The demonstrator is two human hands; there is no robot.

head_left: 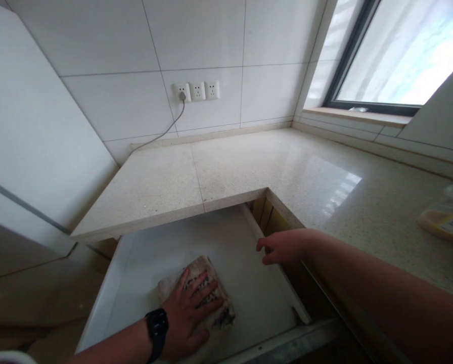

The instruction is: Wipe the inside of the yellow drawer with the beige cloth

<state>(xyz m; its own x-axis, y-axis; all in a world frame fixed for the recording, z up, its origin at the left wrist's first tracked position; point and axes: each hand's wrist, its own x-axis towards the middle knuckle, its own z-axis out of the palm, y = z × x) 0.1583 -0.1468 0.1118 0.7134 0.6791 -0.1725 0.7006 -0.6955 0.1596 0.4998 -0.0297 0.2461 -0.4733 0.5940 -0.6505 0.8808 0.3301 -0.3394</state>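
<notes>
My left hand, with a black watch on its wrist, presses flat on a folded cloth. The fingers are spread over the stained, greyish-beige fabric. The cloth lies in a pulled-out white drawer; part of it is hidden under the hand. Near the drawer's right side wall, my right hand hovers with loosely bent fingers. A gap shows between its index finger and thumb, and nothing is visible in it.
A speckled stone countertop surrounds the drawer at the back and right. A plastic container with yellowish contents stands at the right. A grey plug and cord sit in the wall sockets. A white cabinet rises at left.
</notes>
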